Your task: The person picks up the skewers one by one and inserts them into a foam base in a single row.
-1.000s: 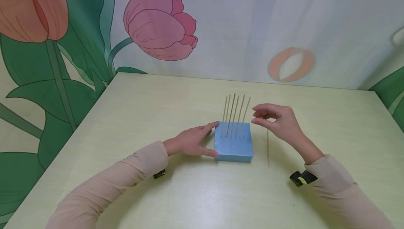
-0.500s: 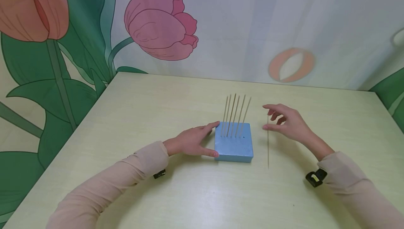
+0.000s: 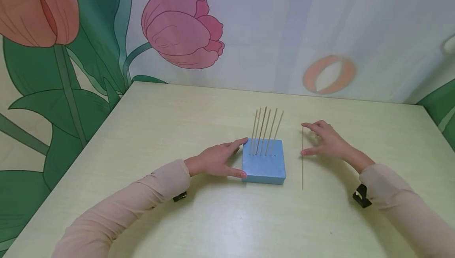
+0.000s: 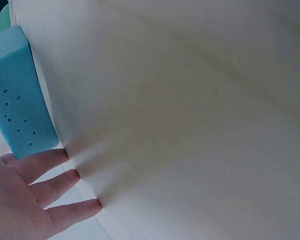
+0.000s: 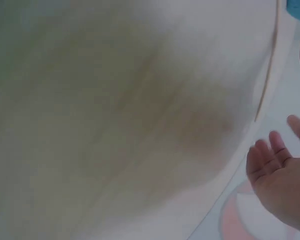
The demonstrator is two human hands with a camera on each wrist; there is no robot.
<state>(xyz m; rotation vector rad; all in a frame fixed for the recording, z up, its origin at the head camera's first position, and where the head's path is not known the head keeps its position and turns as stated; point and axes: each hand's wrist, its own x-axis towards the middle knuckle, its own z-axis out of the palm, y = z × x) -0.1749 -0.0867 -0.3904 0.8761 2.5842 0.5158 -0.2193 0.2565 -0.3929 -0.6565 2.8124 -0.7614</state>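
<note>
In the head view a blue foam block (image 3: 264,170) lies flat on the table, with several thin wooden sticks (image 3: 263,131) standing upright in a row. A small hole (image 3: 275,155) shows at the row's right end. My left hand (image 3: 215,160) rests at the block's left side, index finger and thumb spread and touching its corners. Right of the block, a loose wooden stick (image 3: 302,171) lies lengthwise on the table. My right hand (image 3: 330,143) is over it with thumb and index finger wide apart; whether they touch it I cannot tell. Holes dot the block's side (image 4: 22,105) in the left wrist view.
The pale table (image 3: 199,218) reaches back to a curtain (image 3: 263,32) printed with tulips. Both forearms come in from the near side, each with a black wrist device (image 3: 361,196) at the cuff. In the right wrist view the loose stick (image 5: 269,70) passes near the fingers.
My right hand has moved right, away from the upright sticks to the loose stick, and its thumb and index finger have spread apart. The left hand and the block have stayed put.
</note>
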